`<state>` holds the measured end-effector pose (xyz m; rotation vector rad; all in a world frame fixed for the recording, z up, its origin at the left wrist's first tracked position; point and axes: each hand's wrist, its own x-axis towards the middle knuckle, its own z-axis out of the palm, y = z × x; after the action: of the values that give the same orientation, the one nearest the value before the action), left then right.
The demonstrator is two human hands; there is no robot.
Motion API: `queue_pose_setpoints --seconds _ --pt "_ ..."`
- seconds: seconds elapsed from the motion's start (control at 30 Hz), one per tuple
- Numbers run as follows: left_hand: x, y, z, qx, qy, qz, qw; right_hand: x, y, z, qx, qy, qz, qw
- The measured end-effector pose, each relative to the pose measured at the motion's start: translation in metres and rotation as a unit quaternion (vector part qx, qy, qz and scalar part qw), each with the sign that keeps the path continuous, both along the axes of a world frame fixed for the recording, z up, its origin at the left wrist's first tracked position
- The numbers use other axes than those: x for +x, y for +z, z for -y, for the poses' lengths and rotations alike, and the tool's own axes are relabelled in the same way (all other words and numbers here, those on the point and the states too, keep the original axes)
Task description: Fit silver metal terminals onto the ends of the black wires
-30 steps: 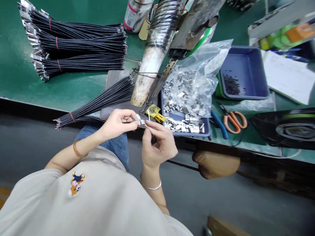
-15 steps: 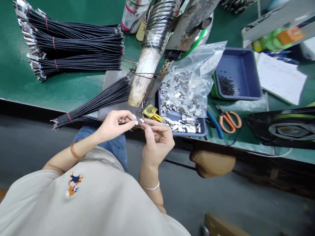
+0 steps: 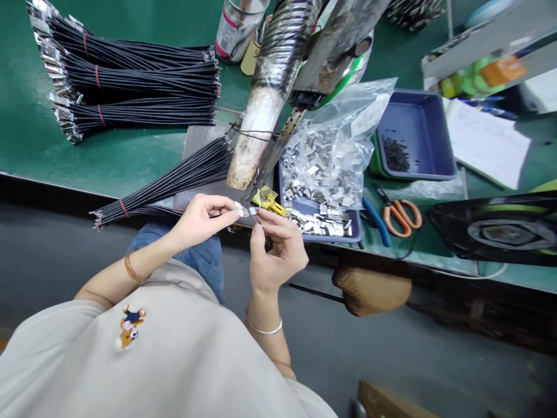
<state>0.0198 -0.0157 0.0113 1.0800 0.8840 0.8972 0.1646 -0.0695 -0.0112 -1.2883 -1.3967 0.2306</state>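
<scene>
Right hand (image 3: 278, 251) has shifted its thumb slightly, grip unclear; left hand (image 3: 206, 217) pinches a small silver-white piece (image 3: 241, 208) beside it. Three black, silver-ended cable bundles (image 3: 150, 77) look done; one slanting black bundle (image 3: 174, 178) seems waiting.

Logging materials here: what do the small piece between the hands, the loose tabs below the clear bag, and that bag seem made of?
Small piece: perhaps metal, from its bright silvery glint, though too small to be sure.
Loose tabs: likely thin sheet metal, shiny, their flat faces catching the light.
Clear bag: thin plastic film, glossy, being see-through and creased.
</scene>
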Motion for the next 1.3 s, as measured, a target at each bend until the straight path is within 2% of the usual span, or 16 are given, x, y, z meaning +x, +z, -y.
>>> queue_pose_setpoints --seconds 0.13,0.23,0.5,0.73,1.1,1.3 --pt "0.002 -0.001 -0.001 -0.003 0.007 0.019 1.000 0.001 -0.002 0.000 0.061 -0.002 0.127 0.990" --pt "0.004 -0.002 -0.001 -0.011 0.020 0.020 1.000 0.002 -0.003 -0.002 0.093 -0.001 0.164 0.982" --pt "0.008 0.002 -0.002 -0.031 0.031 -0.007 0.999 0.003 -0.002 -0.006 0.070 -0.019 0.176 0.982" --pt "0.014 0.000 -0.001 0.013 0.088 -0.048 0.995 0.000 0.000 -0.007 0.004 -0.013 0.099 0.995" --pt "0.017 -0.002 0.001 0.042 0.111 -0.081 0.990 -0.002 0.008 -0.012 0.013 -0.008 0.108 0.994" --pt "0.016 0.002 0.005 0.058 0.107 -0.094 0.988 -0.002 0.012 -0.011 0.012 0.000 0.109 0.994"
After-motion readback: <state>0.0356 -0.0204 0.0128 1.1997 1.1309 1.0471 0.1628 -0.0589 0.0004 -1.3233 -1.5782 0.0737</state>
